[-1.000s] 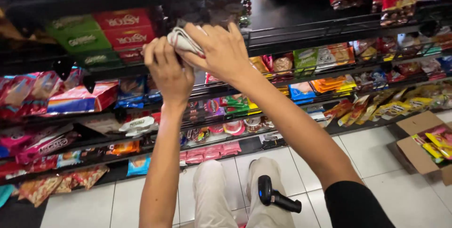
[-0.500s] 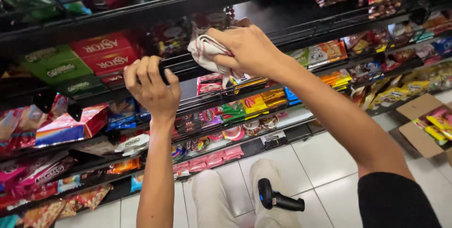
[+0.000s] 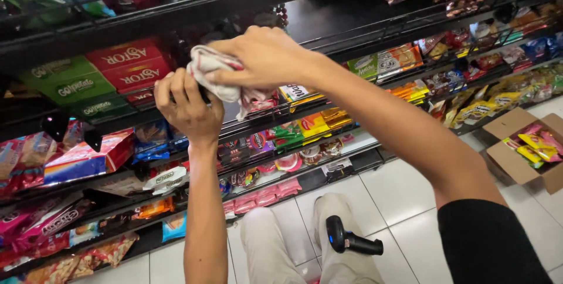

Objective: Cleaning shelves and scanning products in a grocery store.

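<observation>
Presently I note my right hand (image 3: 258,55) clenching a crumpled white-and-red cloth rag (image 3: 220,78) against the black wire shelf rail (image 3: 363,31), pressed flat for contact. My left hand (image 3: 187,105) has its grip clenched around that rail beside it, seemingly for bracing.

- A shop, of the small grocery or convenience kind.
- Black wire shelves (image 3: 363,31) run in tiers, packed with bright snack packets (image 3: 469,111) and red and green biscuit boxes (image 3: 99,75).
- An open brown cardboard carton (image 3: 516,143) of packets sits on the white tiled floor (image 3: 404,202).
- A black handheld barcode scanner (image 3: 350,239) lies on the person's lap.
</observation>
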